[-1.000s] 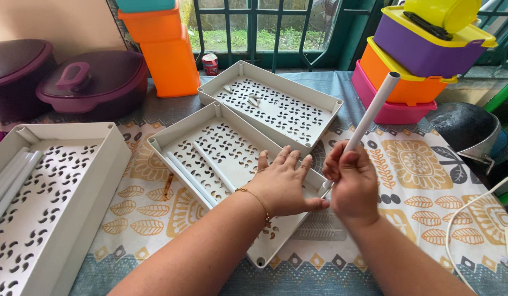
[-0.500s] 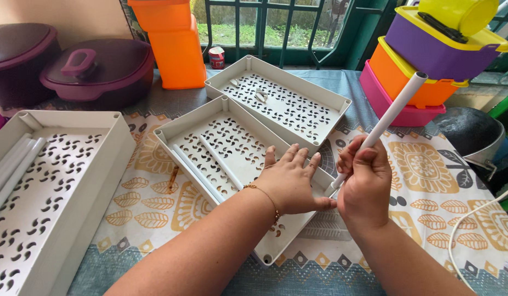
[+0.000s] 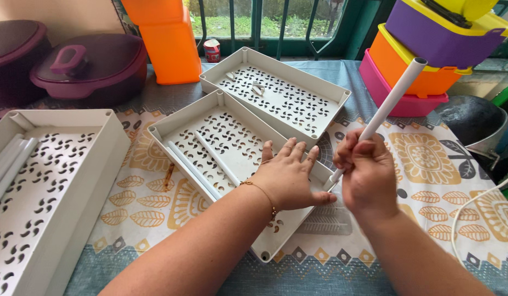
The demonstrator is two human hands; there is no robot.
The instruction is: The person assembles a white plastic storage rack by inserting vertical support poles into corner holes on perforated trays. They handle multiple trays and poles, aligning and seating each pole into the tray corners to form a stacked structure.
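Observation:
My left hand (image 3: 289, 175) lies flat, fingers spread, on the near right part of a white perforated tray (image 3: 207, 118) in the middle of the table. My right hand (image 3: 368, 174) grips a white plastic tube (image 3: 393, 97) that slants up to the right, its lower end at the tray's right corner by my left thumb. Two more white tubes (image 3: 202, 164) lie inside this tray.
A second perforated tray (image 3: 325, 90) holding small white pieces sits behind; a third tray (image 3: 103, 145) with tubes is at the left. Two purple lidded pots (image 3: 89, 68), an orange container (image 3: 169, 41), stacked coloured boxes (image 3: 429, 49), a dark pan (image 3: 476, 123) and a white cable (image 3: 473, 203) surround the patterned tablecloth.
The view has shifted slightly. My right hand with the tube has edged to the right and the tube leans a little more; my left hand stays pressed on the tray.

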